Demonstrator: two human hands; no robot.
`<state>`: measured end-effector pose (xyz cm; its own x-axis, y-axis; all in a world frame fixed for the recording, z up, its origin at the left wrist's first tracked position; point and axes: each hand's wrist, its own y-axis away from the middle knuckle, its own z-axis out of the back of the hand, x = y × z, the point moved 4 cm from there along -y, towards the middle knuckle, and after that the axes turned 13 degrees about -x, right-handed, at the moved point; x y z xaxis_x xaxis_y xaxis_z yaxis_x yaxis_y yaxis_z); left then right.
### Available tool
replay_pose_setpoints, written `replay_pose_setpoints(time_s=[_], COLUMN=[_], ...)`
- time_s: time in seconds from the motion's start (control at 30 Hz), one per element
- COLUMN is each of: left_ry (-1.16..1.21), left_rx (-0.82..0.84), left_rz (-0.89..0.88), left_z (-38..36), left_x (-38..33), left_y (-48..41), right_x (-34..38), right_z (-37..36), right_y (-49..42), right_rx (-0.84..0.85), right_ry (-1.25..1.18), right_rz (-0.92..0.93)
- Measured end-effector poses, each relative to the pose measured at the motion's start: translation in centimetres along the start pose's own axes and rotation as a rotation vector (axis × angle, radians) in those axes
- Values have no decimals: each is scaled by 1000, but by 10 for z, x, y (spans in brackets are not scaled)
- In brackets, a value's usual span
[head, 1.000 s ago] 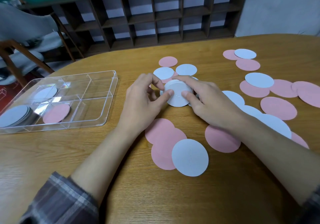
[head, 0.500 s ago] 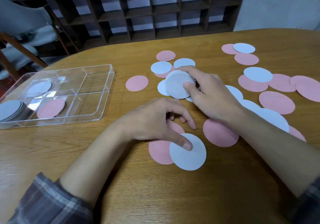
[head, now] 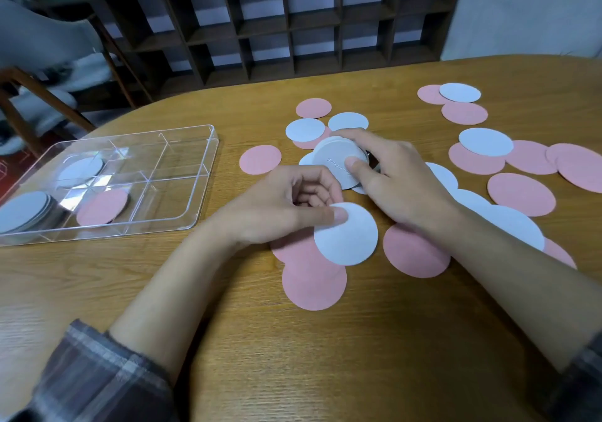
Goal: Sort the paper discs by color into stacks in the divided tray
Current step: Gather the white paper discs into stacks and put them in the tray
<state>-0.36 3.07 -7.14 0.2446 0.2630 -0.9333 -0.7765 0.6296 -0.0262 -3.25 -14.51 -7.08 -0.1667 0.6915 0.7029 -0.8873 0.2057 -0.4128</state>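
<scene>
Pink and white paper discs lie scattered over the wooden table (head: 325,356). My left hand (head: 286,206) pinches the top edge of a white disc (head: 348,239), lifted over two pink discs (head: 312,281). My right hand (head: 394,180) grips a small stack of white discs (head: 335,160), tilted up above the table. The clear divided tray (head: 195,174) sits at the left. It holds a stack of white discs (head: 22,209) in its near left compartment, a pink disc (head: 102,206) beside that, and a white disc (head: 79,170) behind.
More pink discs (head: 521,193) and white discs (head: 485,141) spread to the right edge of the table. A dark wooden shelf unit (head: 277,24) stands behind the table, and a chair (head: 39,95) stands at the back left.
My left hand left the stack, dropped to the near white disc, pinched it and raised it toward the stack. My right hand keeps holding the white stack. A pink disc was uncovered left of the stack.
</scene>
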Motion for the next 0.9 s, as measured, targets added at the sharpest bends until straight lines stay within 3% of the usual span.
replay_pose_setpoints(time_s=[0.23, 0.47, 0.73, 0.9], left_ry=[272, 120, 50, -243], left_rx=[-311, -652, -694, -744], left_rz=[-6, -34, -49, -170], left_z=[24, 30, 23, 22], left_x=[6, 13, 15, 15], left_y=[-7, -7, -6, -5], right_x=[-2, -1, 0, 10], right_z=[2, -2, -8, -10], right_y=[-4, 0, 4, 10], right_rx=[-37, 14, 81, 166], right_ry=[-175, -184, -180, 48], right_rz=[-161, -156, -142, 9])
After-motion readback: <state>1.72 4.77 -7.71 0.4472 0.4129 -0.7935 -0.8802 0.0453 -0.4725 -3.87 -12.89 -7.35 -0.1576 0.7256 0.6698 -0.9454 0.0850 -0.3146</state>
